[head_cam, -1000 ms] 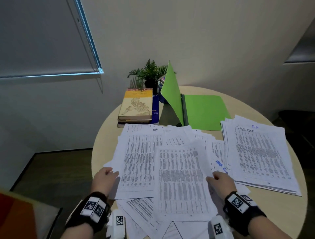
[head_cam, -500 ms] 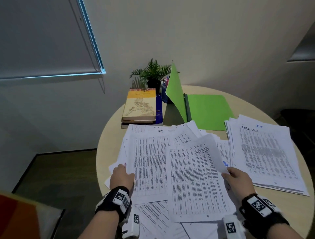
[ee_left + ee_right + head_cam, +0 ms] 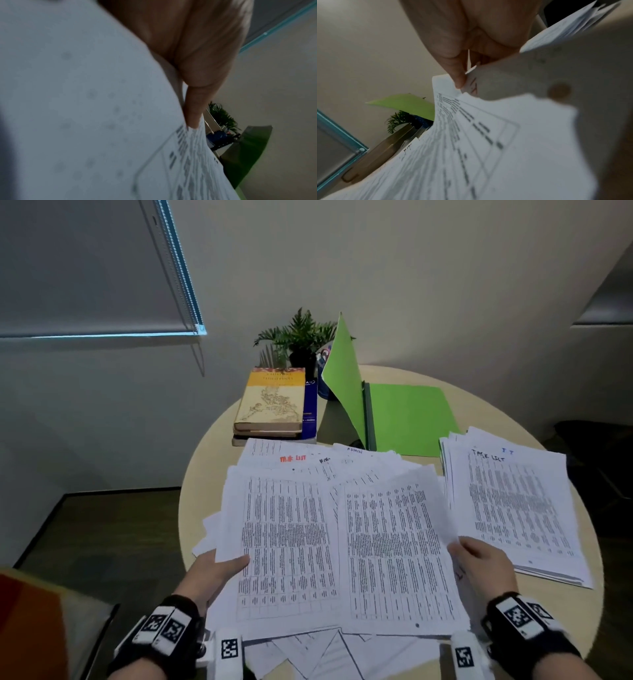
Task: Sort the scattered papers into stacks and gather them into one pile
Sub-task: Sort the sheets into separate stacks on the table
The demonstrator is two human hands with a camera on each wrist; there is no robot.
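The scattered papers (image 3: 329, 542) lie fanned across the near half of the round table (image 3: 205, 474), between the two hands, their long sides running from the near edge toward the far edge where the books (image 3: 274, 402) and the open green folder (image 3: 407, 416) sit.

At the left edge of the spread, the left hand (image 3: 214, 571) grips the leftmost printed sheet (image 3: 284, 542): its thumb lies on top of the page and the other fingers are tucked beneath, out of sight. The left wrist view shows a fingertip (image 3: 193, 119) pressed onto the printed face, so this is a narrow pinch on paper.

At the right edge of the spread, the right hand (image 3: 483, 566) pinches the neighbouring sheet (image 3: 394, 546) by its right margin; the right wrist view shows the thumb (image 3: 458, 75) closed down on a lifted corner, with more leaves under it.

Just right of that hand, near the table's right edge, lies the squared stack (image 3: 513, 501) headed "TASK LIST", its long axis parallel to the loose sheets. The right hand is the nearer one to it, so by my judgement any sheet bound there travels rightward, while the loose papers want drawing inward.
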